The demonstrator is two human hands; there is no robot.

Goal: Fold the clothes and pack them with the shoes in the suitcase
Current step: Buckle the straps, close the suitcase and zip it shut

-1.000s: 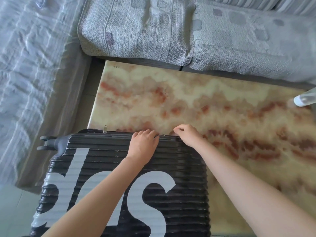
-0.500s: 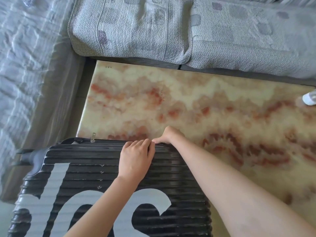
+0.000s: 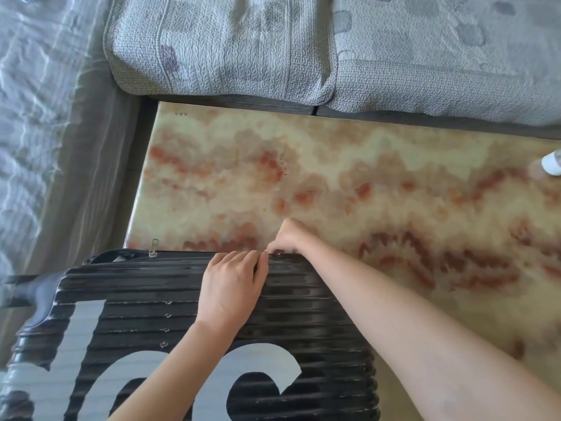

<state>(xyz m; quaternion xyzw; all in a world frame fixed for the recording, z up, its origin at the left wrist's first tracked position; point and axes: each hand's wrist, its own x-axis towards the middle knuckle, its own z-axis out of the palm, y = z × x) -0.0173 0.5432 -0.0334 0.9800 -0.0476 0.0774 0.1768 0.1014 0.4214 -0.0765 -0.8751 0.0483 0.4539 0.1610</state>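
Observation:
A black ribbed hard-shell suitcase (image 3: 136,305) with large white letters lies closed on the marble-patterned table (image 3: 334,183), at its near left corner. My left hand (image 3: 232,287) rests on the lid near the far edge, fingers bent over the rim. My right hand (image 3: 290,238) sits just beyond that edge, its fingertips pinching something small at the zipper line; the zipper pull itself is hidden. A second metal zipper pull (image 3: 154,248) stands up at the far left of the suitcase edge. No clothes or shoes are visible.
A grey patterned sofa cushion (image 3: 218,47) runs along the far side of the table, and a grey rumpled cover (image 3: 27,101) lies at the left. A white-capped bottle (image 3: 552,162) lies at the table's right edge. The suitcase wheels (image 3: 21,287) stick out left.
My right hand has slid left along the suitcase's far edge until it touches my left hand. The view has shifted down and left; the left hand stays on the lid.

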